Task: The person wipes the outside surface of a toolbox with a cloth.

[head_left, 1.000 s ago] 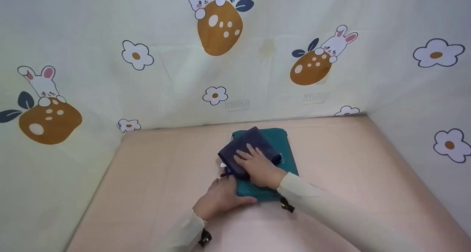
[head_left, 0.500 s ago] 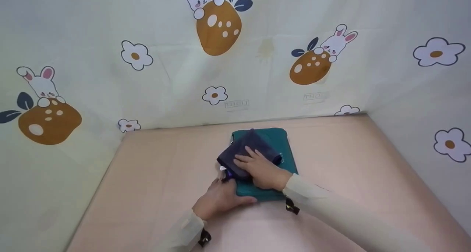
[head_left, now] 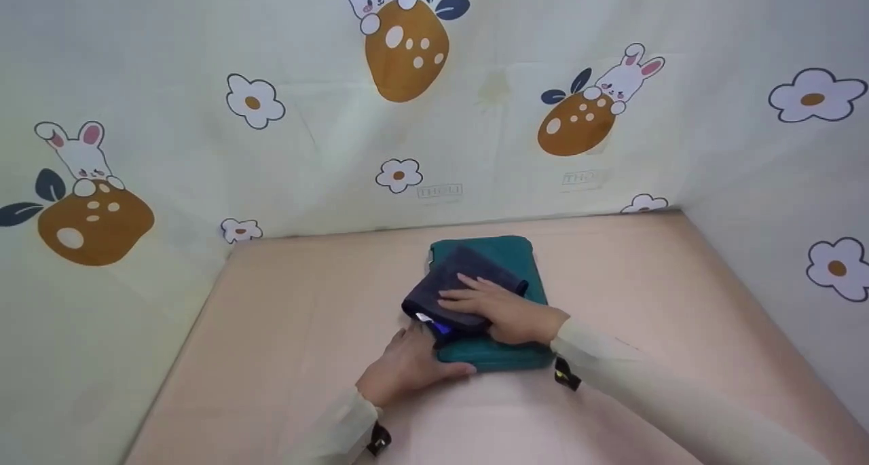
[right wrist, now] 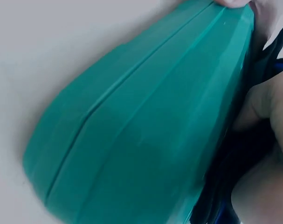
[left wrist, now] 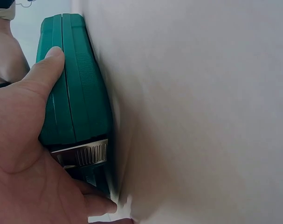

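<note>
A green hard case (head_left: 495, 356) lies flat on the table; a metal latch (left wrist: 92, 153) shows on its side in the left wrist view. On its lid is a folded dark cloth (head_left: 434, 285) with a white tag and a blue patch at its near edge. My right hand (head_left: 506, 309) rests on the cloth, fingers stretched out and pressing it against the lid. At the near left corner my left hand (head_left: 407, 363) holds the case, its thumb (left wrist: 50, 67) along the near side and its fingers around the left side.
The tabletop (head_left: 305, 329) has a pale peach cover. Behind it and along both sides hang pale curtains (head_left: 326, 125) printed with rabbits, orange fruit and flowers. A black strap sits at each wrist.
My right hand has slid to the right and turned, shifting the cloth slightly toward me across the lid. The left hand stays at the case's corner, and the case has hardly moved.
</note>
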Available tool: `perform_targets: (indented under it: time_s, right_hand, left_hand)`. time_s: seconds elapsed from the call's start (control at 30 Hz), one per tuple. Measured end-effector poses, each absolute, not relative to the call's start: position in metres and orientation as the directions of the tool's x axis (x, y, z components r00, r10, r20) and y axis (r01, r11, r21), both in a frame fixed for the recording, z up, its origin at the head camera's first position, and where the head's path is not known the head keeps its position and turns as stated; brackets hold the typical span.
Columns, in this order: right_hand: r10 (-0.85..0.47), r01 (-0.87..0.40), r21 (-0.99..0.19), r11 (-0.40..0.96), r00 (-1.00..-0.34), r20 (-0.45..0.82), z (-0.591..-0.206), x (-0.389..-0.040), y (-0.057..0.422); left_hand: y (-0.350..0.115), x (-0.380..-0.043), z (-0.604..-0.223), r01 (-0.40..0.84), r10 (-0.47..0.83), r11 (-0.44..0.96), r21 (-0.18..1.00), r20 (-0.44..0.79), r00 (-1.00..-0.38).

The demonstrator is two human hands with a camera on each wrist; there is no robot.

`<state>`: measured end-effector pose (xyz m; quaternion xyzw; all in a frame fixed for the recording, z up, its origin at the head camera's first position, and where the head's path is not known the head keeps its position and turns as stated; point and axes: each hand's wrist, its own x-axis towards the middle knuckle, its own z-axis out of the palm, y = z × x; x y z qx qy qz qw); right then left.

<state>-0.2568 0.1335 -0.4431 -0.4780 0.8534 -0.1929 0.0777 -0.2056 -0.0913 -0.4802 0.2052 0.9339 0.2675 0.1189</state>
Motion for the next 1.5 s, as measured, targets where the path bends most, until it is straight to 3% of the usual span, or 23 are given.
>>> perform_targets:
  time_s: [0.77, 1.27, 1.5]
  right_hand:
    - [-0.825, -0.759, -0.414, 0.503, -0.564, 0.031, -0.441, -0.265, 0.166]
    - [-0.719, -0.683, -0.352, 0.64, -0.694, 0.04, -0.445, -0.253, 0.19]
    - [-0.689, -0.67, -0.311, 0.674, -0.722, 0.063, -0.444, -0.238, 0.195]
  left_hand:
    - [-0.086, -0.206, -0.48, 0.263, 0.391, 0.822, 0.504, -0.164, -0.906]
    - [-0.086, -0.204, -0.481, 0.199, 0.344, 0.84, 0.505, -0.21, -0.915]
    - [-0.084, -0.204, -0.48, 0.197, 0.341, 0.843, 0.501, -0.213, -0.916]
